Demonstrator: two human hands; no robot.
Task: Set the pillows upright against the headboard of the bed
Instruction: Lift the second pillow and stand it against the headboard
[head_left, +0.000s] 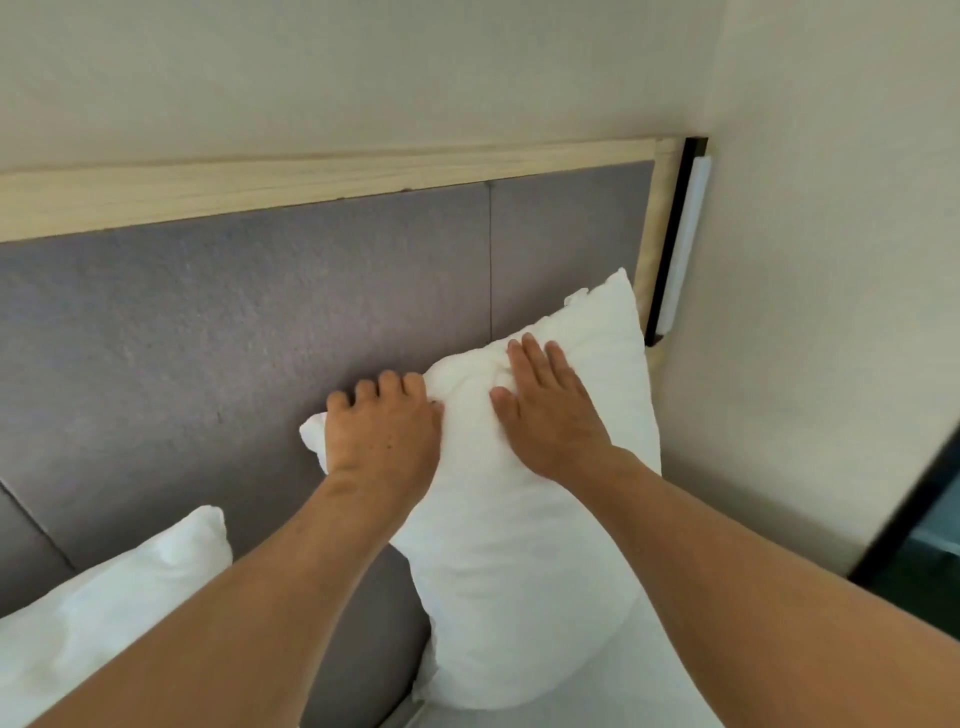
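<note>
A white pillow (519, 561) stands upright against the grey padded headboard (208, 332), near its right end. My left hand (382, 431) grips the pillow's top left corner, fingers curled over the edge. My right hand (550, 410) lies flat on the pillow's upper front, fingers spread and pressing into the fabric. A second white pillow (104, 613) leans against the headboard at the lower left, partly hidden by my left forearm.
A pale wooden frame (322, 179) borders the headboard's top and right side. A white bar on a black strip (683, 244) is fixed by the right wall (831, 260). A dark object (924, 551) sits at the far right.
</note>
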